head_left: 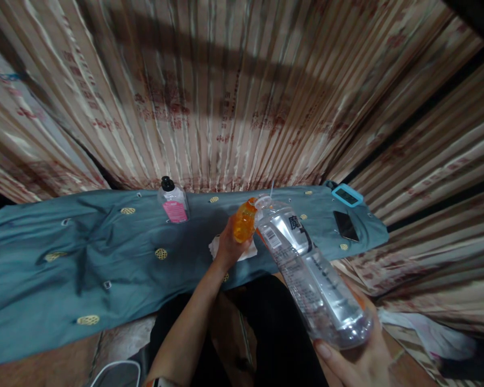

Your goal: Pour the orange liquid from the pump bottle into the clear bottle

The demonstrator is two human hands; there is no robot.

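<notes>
My left hand [228, 246] is closed around a small orange bottle [244, 221], above the cloth-covered surface. My right hand [357, 349] grips a large clear plastic bottle [314, 274] near its base. That bottle is tilted, its open mouth lower left of nothing but right beside the top of the orange bottle; whether the two touch I cannot tell. Printed text, a barcode and silvery panels show on its side. Under my left hand a white tissue [248, 251] lies partly hidden.
A pump-less bottle with black cap and pink label [175, 207] stands on the teal cloth [137, 269]. To the right are a blue-framed digital clock [347, 195] and a dark phone [346, 226]. Pleated curtains [226, 97] hang behind and at the right.
</notes>
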